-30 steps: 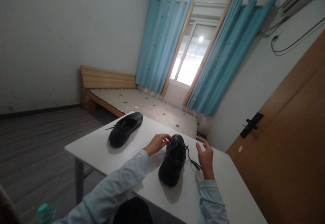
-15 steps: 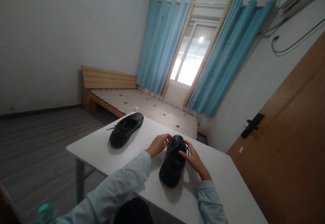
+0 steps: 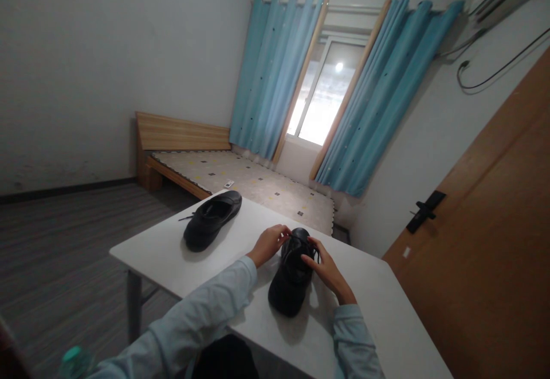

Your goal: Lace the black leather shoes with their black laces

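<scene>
A black lace-up shoe (image 3: 289,293) stands on the white table in front of me, toe pointing away and heel toward me. At the left of its laces, my left hand (image 3: 271,244) pinches the black shoelace (image 3: 298,237) between thumb and fingertips. My right hand (image 3: 325,265) is at the shoe's right side, fingertips closed on the lace and thumb over the opening. A loose bit of lace shows beside the right fingers. Farther left lies a second black shoe (image 3: 211,221), apart from both hands, with a lace end sticking out to its left.
The white table (image 3: 369,299) carries both shoes. Behind it is a wooden bed (image 3: 184,131) with a patterned mattress, below a window with blue curtains (image 3: 275,75). A wooden door (image 3: 485,207) stands to the right. A green-capped bottle (image 3: 73,359) is low at the left.
Both hands stay at the same shoe with only slight finger movement at the laces. The lace now runs more clearly between the fingertips. The view has shifted very slightly.
</scene>
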Motion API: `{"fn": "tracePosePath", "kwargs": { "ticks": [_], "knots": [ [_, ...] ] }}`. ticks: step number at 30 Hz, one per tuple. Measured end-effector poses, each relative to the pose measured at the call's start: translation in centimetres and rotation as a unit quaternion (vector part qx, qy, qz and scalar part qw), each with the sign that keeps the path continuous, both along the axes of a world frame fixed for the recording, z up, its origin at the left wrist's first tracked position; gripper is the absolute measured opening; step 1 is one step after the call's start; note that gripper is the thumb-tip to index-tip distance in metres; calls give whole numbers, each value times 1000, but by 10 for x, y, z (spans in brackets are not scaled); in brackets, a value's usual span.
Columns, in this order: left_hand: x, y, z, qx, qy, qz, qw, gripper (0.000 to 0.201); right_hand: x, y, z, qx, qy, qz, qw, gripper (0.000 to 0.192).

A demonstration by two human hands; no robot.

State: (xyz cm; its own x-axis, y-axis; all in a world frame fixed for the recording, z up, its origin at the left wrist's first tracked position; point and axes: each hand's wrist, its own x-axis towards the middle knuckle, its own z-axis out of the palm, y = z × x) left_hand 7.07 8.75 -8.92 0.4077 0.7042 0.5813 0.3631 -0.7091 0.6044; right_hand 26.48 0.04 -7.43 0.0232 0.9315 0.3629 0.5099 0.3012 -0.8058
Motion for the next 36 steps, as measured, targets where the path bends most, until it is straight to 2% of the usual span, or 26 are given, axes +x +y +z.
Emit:
{"fn": "tracePosePath", "kwargs": {
  "ticks": [8, 15, 25, 28, 31, 34, 36],
  "knots": [
    [2, 4, -3, -5, -30, 10, 999, 10, 1, 2, -3, 10, -16, -13, 1000, 56],
    [4, 5, -1, -55, -77, 25, 995, 12, 0, 1, -2, 0, -66, -13, 998, 59],
    [2, 6, 4, -139, -163, 17, 977, 12, 0, 1, -3, -5, -79, -14, 997, 60],
    [1, 10, 4, -190, -217, 9, 958, 13, 2, 2, -4, -6, -79, -15, 997, 60],
    [-2, 14, 5, -244, -286, -2, 926, 18, 3, 2, -5, -6, -74, -12, 997, 61],
    [-5, 15, 8, -289, -366, -28, 884, 22, 4, 2, -6, -1, -67, -13, 998, 61],
    [-8, 15, 10, -312, -428, -60, 846, 24, 4, 1, -6, 1, -64, -14, 998, 61]
  ]
}}
